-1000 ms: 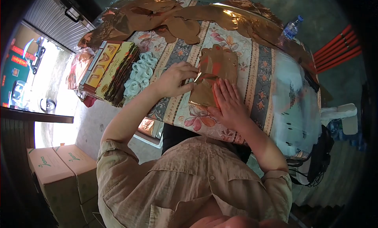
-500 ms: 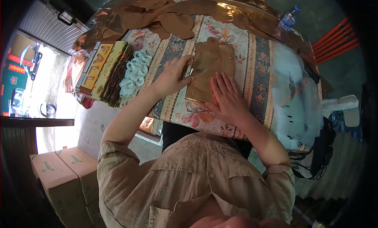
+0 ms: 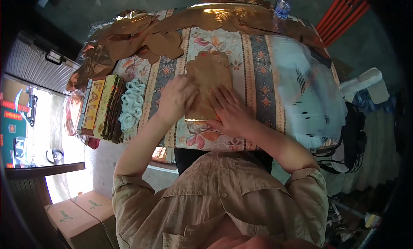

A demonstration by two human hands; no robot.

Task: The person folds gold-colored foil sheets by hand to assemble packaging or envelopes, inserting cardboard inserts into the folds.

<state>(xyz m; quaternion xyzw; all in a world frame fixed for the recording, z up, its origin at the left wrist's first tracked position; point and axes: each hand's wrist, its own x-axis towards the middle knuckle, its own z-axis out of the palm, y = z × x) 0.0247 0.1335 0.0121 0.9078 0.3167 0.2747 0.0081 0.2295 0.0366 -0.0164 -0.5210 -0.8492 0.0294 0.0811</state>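
A gold-brown foil piece (image 3: pixel 211 70) with a scalloped top edge lies flat on the patterned tablecloth in front of me. My left hand (image 3: pixel 178 96) is at its left edge, fingers curled in and pressed together there; the fingertips are partly hidden. Lying flat across the lower right part of the foil piece is my right hand (image 3: pixel 228 109), its fingers stretched out and slightly apart. Along the foil's bottom edge a shiny gold strip shows.
Left of my arm are white looped cords (image 3: pixel 132 105) and a stack of printed packets (image 3: pixel 105 107). Larger brown foil sheets (image 3: pixel 165 44) cover the back, near a water bottle (image 3: pixel 282 8). Clear plastic bags (image 3: pixel 307 98) lie on the right. Cartons (image 3: pixel 79 212) stand lower left.
The camera view has shifted. My left hand's fingers, spread around the foil's left edge before, are now curled in closer. The right hand stays flat on the foil piece.
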